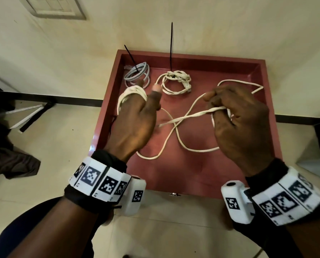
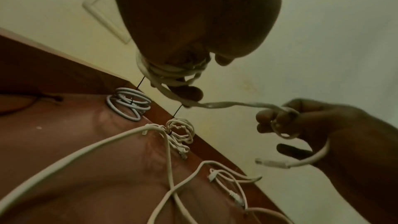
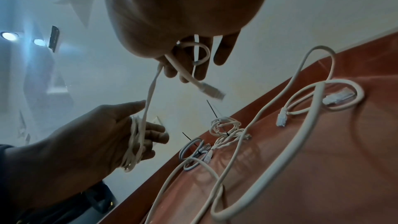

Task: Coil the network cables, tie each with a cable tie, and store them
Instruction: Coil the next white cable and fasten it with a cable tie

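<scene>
My left hand (image 1: 136,116) carries a flat white cable (image 1: 132,93) wound in several turns round its straight fingers, thumb out. A free stretch (image 2: 232,104) runs to my right hand (image 1: 233,112), which pinches the cable near its end; the plug (image 3: 212,91) dangles below those fingers. Both hands hover over a red tray (image 1: 192,175). At the tray's back lie a grey coil (image 1: 136,74) and a white coil (image 1: 176,81), each tied with an upright black cable tie (image 1: 171,45). A loose round white cable (image 1: 176,135) sprawls in loops over the tray floor.
The tray stands on a pale tiled floor against a cream wall (image 1: 211,25). A thin black strip (image 2: 43,98) lies on the tray by its left wall. Dark cloth (image 1: 10,155) and a black-and-white object (image 1: 29,116) sit on the floor to the left.
</scene>
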